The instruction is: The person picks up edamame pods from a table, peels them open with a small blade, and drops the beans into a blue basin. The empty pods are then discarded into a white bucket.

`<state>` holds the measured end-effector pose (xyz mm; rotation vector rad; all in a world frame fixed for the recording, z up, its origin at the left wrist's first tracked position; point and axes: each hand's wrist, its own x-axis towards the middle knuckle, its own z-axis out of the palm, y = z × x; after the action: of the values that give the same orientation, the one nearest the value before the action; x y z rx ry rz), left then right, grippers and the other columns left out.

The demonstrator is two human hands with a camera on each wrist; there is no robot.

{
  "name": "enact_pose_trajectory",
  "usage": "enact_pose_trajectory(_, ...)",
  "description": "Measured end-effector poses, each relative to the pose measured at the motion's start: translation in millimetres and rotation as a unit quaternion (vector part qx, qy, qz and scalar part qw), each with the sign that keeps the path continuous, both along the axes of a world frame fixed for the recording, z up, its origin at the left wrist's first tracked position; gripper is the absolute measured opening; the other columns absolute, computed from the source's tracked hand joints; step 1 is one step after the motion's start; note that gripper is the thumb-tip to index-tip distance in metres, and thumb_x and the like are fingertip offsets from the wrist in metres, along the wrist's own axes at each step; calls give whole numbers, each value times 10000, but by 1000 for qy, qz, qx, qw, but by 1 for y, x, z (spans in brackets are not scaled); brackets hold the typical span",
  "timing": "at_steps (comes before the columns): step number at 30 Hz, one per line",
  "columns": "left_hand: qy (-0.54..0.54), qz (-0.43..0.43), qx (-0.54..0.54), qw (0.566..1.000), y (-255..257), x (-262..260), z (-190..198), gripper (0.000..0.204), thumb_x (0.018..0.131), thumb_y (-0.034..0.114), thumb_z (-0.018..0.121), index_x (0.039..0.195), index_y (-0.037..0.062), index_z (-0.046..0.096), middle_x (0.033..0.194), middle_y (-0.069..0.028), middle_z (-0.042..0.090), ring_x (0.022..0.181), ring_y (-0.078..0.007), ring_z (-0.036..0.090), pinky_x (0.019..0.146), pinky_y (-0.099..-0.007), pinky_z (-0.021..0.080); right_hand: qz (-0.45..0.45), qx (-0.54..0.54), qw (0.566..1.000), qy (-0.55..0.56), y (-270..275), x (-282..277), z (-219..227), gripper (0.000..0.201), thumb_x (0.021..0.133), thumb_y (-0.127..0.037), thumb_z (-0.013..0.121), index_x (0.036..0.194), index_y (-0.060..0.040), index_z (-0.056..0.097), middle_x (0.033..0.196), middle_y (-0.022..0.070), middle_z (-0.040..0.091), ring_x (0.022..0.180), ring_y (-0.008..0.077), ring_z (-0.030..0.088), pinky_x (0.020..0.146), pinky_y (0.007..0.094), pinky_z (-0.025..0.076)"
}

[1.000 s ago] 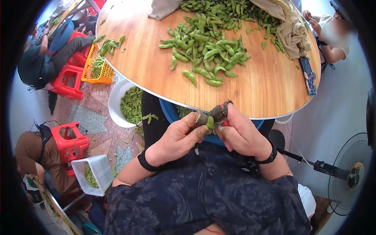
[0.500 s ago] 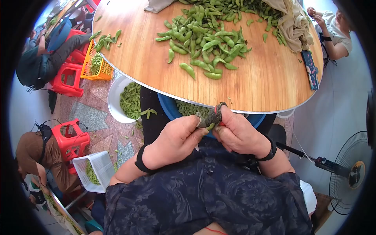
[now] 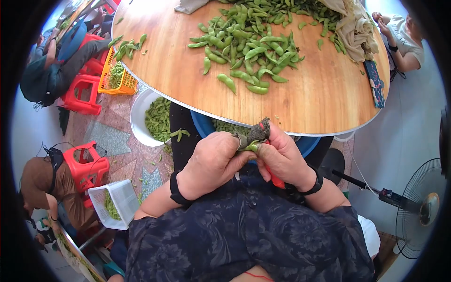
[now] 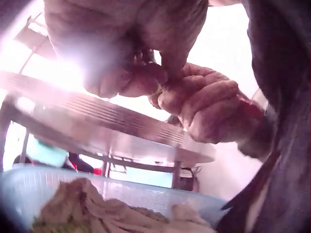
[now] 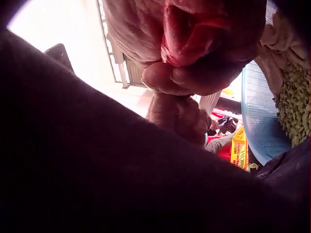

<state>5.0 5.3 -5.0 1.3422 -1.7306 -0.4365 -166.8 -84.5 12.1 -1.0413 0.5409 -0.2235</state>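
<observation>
In the head view, my left hand (image 3: pixel 209 162) and right hand (image 3: pixel 285 157) meet just in front of the table's near edge. Between their fingertips a green soybean pod (image 3: pixel 252 146) shows, pinched by the left thumb and fingers, with the right thumb right at it. Dark, worn covers wrap a finger of each hand. A red-handled tool (image 3: pixel 275 177) lies in the curled right fingers, its handle sticking out toward the wrist; its working end is hidden. Below the hands, a blue basket (image 3: pixel 201 123) holds shelled beans (image 5: pixel 295 97) and a crumpled cloth (image 4: pixel 116 208).
On the round wooden table (image 3: pixel 164 66) lies a heap of soybean pods (image 3: pixel 249 47), beside a beige cloth (image 3: pixel 354 35) and a dark patterned case (image 3: pixel 374 84). A white bucket of pods (image 3: pixel 140 121) stands left. A fan (image 3: pixel 418 209) is at right; red stools (image 3: pixel 84 162) and seated people are left.
The pod has tilted and shifted within the fingertips. My right hand has turned, so the red handle now shows below it. The view has shifted slightly.
</observation>
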Motion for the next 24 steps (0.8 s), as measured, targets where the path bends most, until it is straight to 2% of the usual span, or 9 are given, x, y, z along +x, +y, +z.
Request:
enact_pose_trajectory(3,-67,-5,-35,997,-1,1,5,229,731,83,736,829,23,537,679,-86,505,605,-290,532,542,-382,430,-7,-73,997,7,2,-1,0,68,970,-126,438,982,-69,473,673,-8,513,414,53,477,385,178,376)
enact_pose_trajectory(10,-83,7,-56,995,-2,-6,-6,194,779,75,686,766,30,498,664,-90,495,588,-292,523,529,-387,426,-18,88,996,-7,1,1,6,61,966,-113,449,975,-64,485,669,-3,515,425,53,489,396,180,384)
enact_pose_trajectory(12,-16,37,-28,999,-1,-8,-12,200,789,81,672,742,33,482,600,-99,459,533,-313,499,498,-400,417,-34,111,993,-14,7,3,3,65,969,-110,445,978,-63,488,672,1,518,429,54,492,398,181,389)
enact_pose_trajectory(14,-19,42,-16,999,-2,-10,-10,190,839,102,638,749,28,488,585,-91,469,515,-283,510,492,-381,426,-38,-110,993,-10,16,3,-3,81,979,-113,424,1003,-61,482,679,12,527,429,63,492,395,184,396)
enact_pose_trajectory(16,-20,46,-3,999,0,-10,-4,201,889,124,604,756,22,493,570,-83,478,497,-254,520,485,-362,435,-31,-97,995,-13,13,-2,-5,96,981,-114,416,1024,-56,478,682,14,529,432,61,490,397,184,396)
enact_pose_trajectory(17,160,24,145,976,2,-10,3,216,935,149,549,770,18,498,582,-70,504,512,-207,539,499,-332,449,-34,-28,999,-20,12,-4,-2,96,979,-115,421,1027,-55,478,682,11,527,431,55,487,397,185,391)
enact_pose_trajectory(18,332,0,286,899,3,-9,7,253,980,175,494,784,15,503,595,-57,531,528,-161,557,513,-301,463,-38,42,998,-26,10,-5,0,97,977,-116,426,1030,-54,478,682,7,526,431,50,484,396,185,386)
enact_pose_trajectory(20,360,-44,308,879,5,-6,5,299,1020,220,393,848,2,504,660,-44,576,596,-108,576,558,-265,482,-50,29,998,-11,8,-5,0,99,975,-114,429,1031,-50,479,682,6,524,428,47,481,396,185,383)
enact_pose_trajectory(24,266,-61,261,926,7,-8,-3,220,1014,185,399,976,7,523,761,-21,579,677,-84,554,582,-238,438,-63,-11,998,9,11,-6,-6,116,968,-121,445,1040,-37,479,687,7,535,430,43,484,392,186,384)
